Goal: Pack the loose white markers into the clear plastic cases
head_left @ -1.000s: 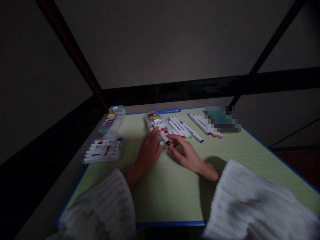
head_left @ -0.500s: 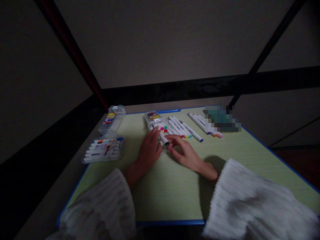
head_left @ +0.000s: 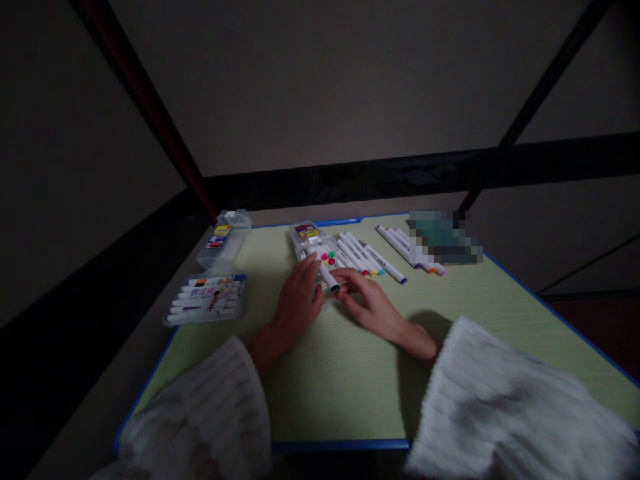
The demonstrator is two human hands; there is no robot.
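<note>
A white marker with a dark cap point(head_left: 328, 277) is held between both hands at the open end of a clear marker case point(head_left: 310, 241). My left hand point(head_left: 296, 303) grips the marker's barrel with thumb and fingers. The fingertips of my right hand point(head_left: 370, 307) pinch the dark cap end. Coloured cap ends of several markers point(head_left: 329, 257) show inside the case. More white markers point(head_left: 367, 257) lie side by side on the table just right of the case.
The green table point(head_left: 345, 373) has a blue rim. A flat clear pack of markers point(head_left: 207, 300) and an upright clear box point(head_left: 225, 241) sit at the left edge. Another row of markers point(head_left: 400, 245) and a blurred greenish object point(head_left: 443, 239) lie at the back right.
Almost nothing moved. My hands and the marker shifted very slightly toward me; both grips are the same.
</note>
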